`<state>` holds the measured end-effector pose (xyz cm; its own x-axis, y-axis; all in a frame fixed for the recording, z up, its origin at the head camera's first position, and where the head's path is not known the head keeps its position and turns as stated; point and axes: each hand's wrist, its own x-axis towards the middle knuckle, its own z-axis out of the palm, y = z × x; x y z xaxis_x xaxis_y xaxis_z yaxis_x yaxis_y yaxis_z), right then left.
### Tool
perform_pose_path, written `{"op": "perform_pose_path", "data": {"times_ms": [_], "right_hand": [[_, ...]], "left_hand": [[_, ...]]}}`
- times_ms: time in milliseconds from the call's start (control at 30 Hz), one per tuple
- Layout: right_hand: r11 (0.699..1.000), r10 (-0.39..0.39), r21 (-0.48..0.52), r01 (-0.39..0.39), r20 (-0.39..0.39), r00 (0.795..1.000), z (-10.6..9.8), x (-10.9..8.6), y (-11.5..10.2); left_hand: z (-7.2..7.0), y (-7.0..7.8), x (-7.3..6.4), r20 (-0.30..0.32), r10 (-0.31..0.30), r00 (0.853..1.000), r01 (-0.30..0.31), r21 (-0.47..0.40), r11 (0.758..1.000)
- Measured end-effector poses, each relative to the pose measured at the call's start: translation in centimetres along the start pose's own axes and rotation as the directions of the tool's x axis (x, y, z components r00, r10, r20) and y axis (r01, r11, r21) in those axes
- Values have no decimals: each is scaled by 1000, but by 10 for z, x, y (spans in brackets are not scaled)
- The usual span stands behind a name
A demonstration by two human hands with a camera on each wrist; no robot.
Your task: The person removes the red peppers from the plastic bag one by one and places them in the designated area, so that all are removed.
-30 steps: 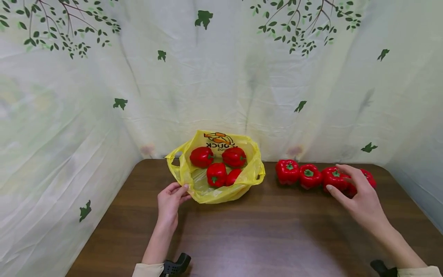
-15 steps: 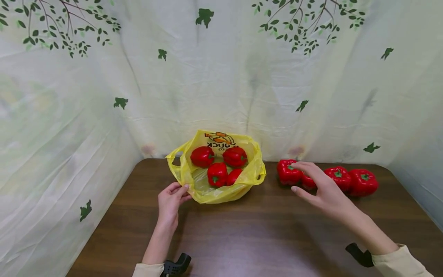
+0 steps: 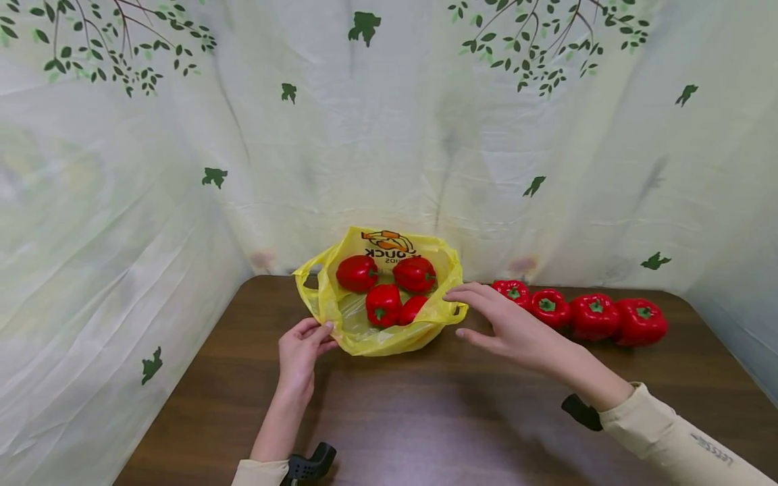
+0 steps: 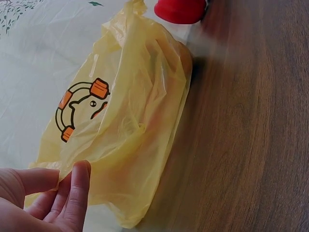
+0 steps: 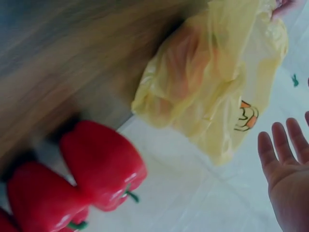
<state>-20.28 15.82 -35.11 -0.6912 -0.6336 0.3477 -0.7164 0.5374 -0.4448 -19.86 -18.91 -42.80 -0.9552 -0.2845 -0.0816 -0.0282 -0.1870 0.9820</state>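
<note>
A yellow plastic bag [image 3: 379, 343] stands with its mouth spread, showing several red bell peppers [image 3: 383, 307] inside. My left hand [image 3: 297, 358] pinches the bag's near-left rim between thumb and fingers, as the left wrist view also shows. Just right of the bag is my right hand [image 3: 516, 331], its fingers extended and holding nothing. Its fingertips overlap the bag's right rim in the head view; whether they touch it I cannot tell. Several more red bell peppers [image 3: 594, 316] form a row on the right, the leftmost partly hidden by the right hand.
Everything rests on a brown wooden table [image 3: 389, 418]. A pale curtain [image 3: 395, 148] printed with leaves hangs behind its back edge and at the sides. Black wrist mounts [image 3: 313, 462] stick out beside both sleeves.
My right hand has travelled left from above the pepper row to the bag's right side, uncovering the right-hand peppers. The left hand keeps its grip on the bag rim.
</note>
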Motion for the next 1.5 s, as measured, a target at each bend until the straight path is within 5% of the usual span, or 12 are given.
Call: {"op": "perform_pose_path", "data": {"times_ms": [567,1100,1500], "right_hand": [[995,-79,72,73,90,993,40,68,3],[995,47,78,-63,192,980,73,120,17],[991,99,65,-118,243,965,93,136,29]], "left_hand": [[-1,-3,2,-21,21,1000,-21,-25,999],[-2,-2,2,-20,26,999,-26,-32,999],[-1,0,2,-8,15,1000,-15,-40,999]]}}
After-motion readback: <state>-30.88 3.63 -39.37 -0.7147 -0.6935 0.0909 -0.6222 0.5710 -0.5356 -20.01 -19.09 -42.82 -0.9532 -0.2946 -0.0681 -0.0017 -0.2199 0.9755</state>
